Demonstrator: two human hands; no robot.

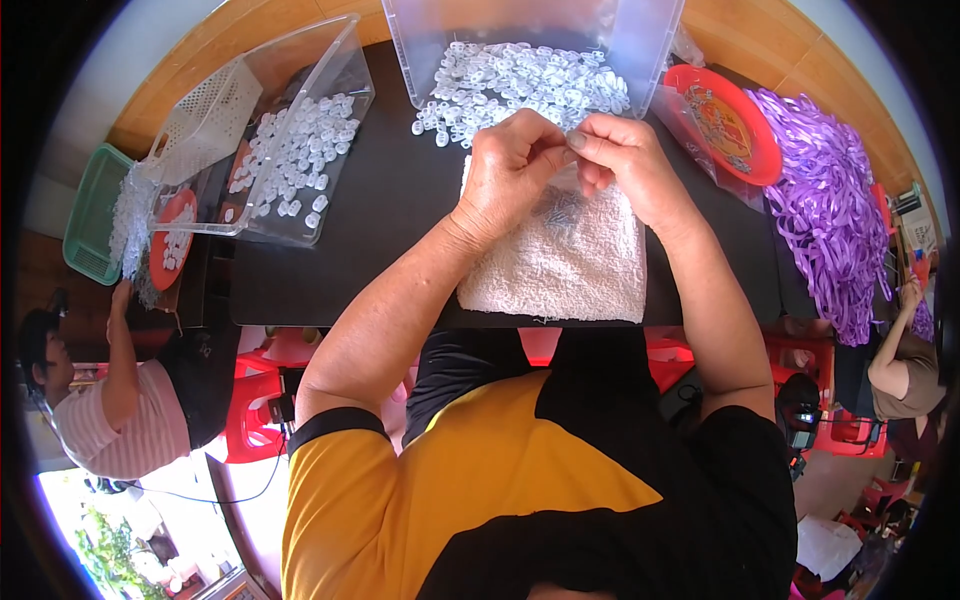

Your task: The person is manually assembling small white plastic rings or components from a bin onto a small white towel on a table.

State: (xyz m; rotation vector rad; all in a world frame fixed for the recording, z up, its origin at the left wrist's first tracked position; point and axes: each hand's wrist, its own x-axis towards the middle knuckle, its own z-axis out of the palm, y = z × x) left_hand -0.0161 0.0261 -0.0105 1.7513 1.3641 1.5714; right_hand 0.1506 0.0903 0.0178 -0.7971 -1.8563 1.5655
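Note:
My left hand (pixel 515 160) and my right hand (pixel 630 165) meet over the far end of a folded white towel (pixel 560 265). Thumbs and fingertips are pinched together on both hands, and whatever they grip is too small to make out. Beneath them, a little heap of thin metal bits (pixel 562 213) rests on the towel. Just beyond my fingers, many small white plastic pieces (pixel 520 85) spill from a clear plastic bin (pixel 405 55) tipped toward me.
Left stands another clear bin (pixel 340 75) with similar pieces, near a white basket (pixel 205 115) and green tray (pixel 85 215). Right are a red plate (pixel 765 150) of metal bits and a pile of purple ribbon straps (pixel 825 200). Co-workers sit at left (pixel 130 410) and right (pixel 910 370).

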